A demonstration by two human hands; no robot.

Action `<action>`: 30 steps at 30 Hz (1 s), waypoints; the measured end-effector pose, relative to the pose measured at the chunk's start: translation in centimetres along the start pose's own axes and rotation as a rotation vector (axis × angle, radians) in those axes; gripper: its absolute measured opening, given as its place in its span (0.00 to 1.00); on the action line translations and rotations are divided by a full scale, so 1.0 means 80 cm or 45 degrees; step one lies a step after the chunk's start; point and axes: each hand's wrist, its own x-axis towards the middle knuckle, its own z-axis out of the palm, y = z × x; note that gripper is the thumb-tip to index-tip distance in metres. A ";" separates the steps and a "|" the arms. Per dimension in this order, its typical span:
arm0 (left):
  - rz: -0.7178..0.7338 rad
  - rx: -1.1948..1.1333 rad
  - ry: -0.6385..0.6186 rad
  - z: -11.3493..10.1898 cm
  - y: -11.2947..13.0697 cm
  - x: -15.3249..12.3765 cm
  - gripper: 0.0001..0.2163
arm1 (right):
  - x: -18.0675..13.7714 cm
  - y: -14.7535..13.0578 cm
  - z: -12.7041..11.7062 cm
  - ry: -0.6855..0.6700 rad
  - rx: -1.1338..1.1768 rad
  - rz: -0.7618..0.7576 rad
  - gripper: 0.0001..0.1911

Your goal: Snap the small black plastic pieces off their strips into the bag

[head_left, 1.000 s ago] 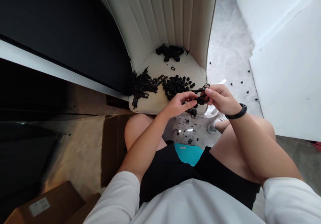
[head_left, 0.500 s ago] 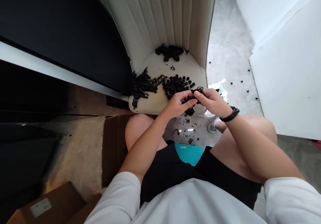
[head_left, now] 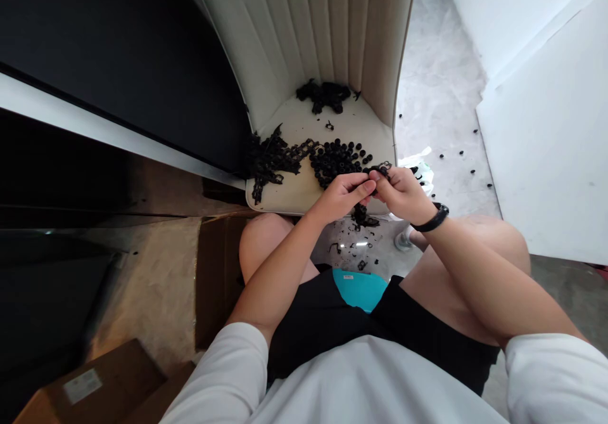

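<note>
My left hand (head_left: 342, 197) and my right hand (head_left: 403, 196) meet over the front right of a cream chair seat (head_left: 294, 201). Both are closed on a black lattice-like strip (head_left: 382, 169), pinched between thumbs and fingers; much of it is hidden by them. Just beyond my left hand lies a pile of small round black pieces (head_left: 335, 161). Black lattice scraps (head_left: 273, 158) spread over the seat's left side. Another black clump (head_left: 323, 96) rests by the backrest. Below my hands, a dark scrap (head_left: 363, 216) shows at the seat's front edge.
Black bits (head_left: 361, 264) litter the floor between my knees, near a turquoise stool top (head_left: 361, 289). More round pieces (head_left: 461, 153) lie on the floor at right, by a white plastic bag (head_left: 420, 164). Cardboard boxes (head_left: 114, 379) stand at lower left, a white panel (head_left: 551, 132) at right.
My right hand has turned slightly inward, its thumb now pressing closer to my left fingers. The black scrap below the hands hangs lower. The view has shifted slightly.
</note>
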 end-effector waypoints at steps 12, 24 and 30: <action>0.255 0.841 0.529 -0.007 0.016 -0.011 0.23 | -0.002 0.007 0.011 0.213 -0.108 -0.012 0.38; -0.156 -0.019 0.108 -0.002 0.003 -0.009 0.33 | -0.003 0.016 0.014 0.161 0.013 0.034 0.39; -0.161 -0.331 -0.027 -0.009 0.003 -0.018 0.27 | 0.000 0.018 0.016 0.254 0.559 0.135 0.36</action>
